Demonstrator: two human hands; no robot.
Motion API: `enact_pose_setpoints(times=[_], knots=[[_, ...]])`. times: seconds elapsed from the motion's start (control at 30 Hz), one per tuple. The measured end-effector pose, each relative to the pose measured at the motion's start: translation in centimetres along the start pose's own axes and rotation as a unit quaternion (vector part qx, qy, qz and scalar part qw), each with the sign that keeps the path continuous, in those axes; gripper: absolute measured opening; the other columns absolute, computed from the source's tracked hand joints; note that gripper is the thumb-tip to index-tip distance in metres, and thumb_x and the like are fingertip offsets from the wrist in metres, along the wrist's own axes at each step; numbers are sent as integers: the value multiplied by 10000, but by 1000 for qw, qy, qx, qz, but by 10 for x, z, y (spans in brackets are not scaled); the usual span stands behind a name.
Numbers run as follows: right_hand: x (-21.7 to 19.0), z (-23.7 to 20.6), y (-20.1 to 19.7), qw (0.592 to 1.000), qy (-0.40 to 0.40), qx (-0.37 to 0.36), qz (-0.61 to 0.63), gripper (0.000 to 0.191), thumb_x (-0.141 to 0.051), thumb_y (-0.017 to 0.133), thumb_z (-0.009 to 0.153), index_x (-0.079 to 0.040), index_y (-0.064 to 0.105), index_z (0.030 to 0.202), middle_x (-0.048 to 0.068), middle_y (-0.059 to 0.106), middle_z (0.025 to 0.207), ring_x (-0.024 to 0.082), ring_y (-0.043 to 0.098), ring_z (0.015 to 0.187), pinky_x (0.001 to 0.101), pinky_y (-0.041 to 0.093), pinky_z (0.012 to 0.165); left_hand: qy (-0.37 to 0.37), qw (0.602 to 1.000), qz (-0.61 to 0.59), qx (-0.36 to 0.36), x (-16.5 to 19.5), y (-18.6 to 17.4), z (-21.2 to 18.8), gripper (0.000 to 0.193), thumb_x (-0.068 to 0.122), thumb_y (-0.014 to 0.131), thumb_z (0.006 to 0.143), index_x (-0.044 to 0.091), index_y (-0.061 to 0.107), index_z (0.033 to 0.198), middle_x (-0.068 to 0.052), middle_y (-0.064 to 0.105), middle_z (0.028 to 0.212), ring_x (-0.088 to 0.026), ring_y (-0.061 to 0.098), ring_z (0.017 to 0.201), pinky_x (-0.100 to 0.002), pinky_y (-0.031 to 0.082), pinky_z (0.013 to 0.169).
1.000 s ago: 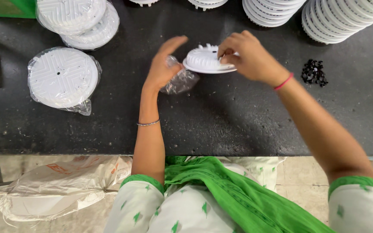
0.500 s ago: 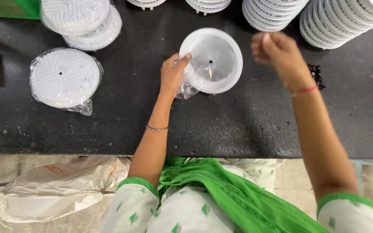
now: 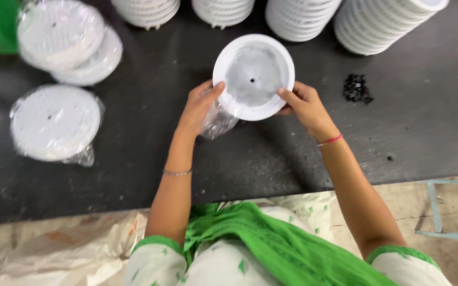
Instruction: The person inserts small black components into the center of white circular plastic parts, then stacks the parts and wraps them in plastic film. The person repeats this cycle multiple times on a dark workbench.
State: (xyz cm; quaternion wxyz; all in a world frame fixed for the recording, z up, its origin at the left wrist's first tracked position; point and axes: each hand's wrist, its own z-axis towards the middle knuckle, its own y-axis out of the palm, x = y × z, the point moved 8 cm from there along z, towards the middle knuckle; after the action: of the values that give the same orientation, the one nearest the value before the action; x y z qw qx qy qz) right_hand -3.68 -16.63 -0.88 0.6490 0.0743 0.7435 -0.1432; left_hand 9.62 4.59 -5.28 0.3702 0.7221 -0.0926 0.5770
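Note:
A round white plastic dish (image 3: 254, 76) with a small hole in its middle is held above the dark table (image 3: 271, 159), its hollow side facing me. My left hand (image 3: 200, 106) grips its left rim and also has a clear plastic bag (image 3: 219, 123) hanging beneath it. My right hand (image 3: 306, 103) holds the dish's right lower rim with thumb on top.
Stacks of white dishes (image 3: 385, 24) line the table's far edge. Bagged white discs (image 3: 55, 123) lie at the left, with more (image 3: 70, 39) behind them. A small heap of black bits (image 3: 357, 87) sits right of my hands. A sack (image 3: 54, 254) lies on the floor.
The dish was first held edge-on by both hands, then turned hollow side up in my left hand alone. My right hand came back from the right and took the rim.

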Motion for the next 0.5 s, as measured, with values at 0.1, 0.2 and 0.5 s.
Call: enact_pose_setpoints(times=[0.1, 0.2, 0.5], knots=[[-4, -3, -28, 993, 38, 18, 114, 336, -241, 616, 1031, 49, 666, 1193, 98, 738, 1031, 136, 731, 900, 283, 641, 806, 7, 999, 22, -36, 7, 18, 1, 427, 271, 698, 988, -31, 657, 1286, -98, 734, 1081, -113, 697, 954, -274, 576, 835], [-22, -10, -72, 984, 34, 84, 156, 271, -198, 592, 1041, 46, 656, 1138, 103, 750, 1004, 139, 742, 892, 266, 630, 779, 26, 993, 115, 5, 10, 20, 2, 367, 246, 706, 947, 47, 675, 1254, -87, 781, 959, -110, 703, 829, -283, 559, 719], [-109, 14, -259, 934, -245, 193, 173, 170, -96, 555, 1170, -1, 543, 1029, 38, 565, 804, 129, 542, 673, 287, 527, 697, 196, 840, 474, 177, 28, 13, 0, 206, 303, 743, 943, 104, 750, 998, -89, 761, 856, -293, 738, 795, -391, 545, 701]])
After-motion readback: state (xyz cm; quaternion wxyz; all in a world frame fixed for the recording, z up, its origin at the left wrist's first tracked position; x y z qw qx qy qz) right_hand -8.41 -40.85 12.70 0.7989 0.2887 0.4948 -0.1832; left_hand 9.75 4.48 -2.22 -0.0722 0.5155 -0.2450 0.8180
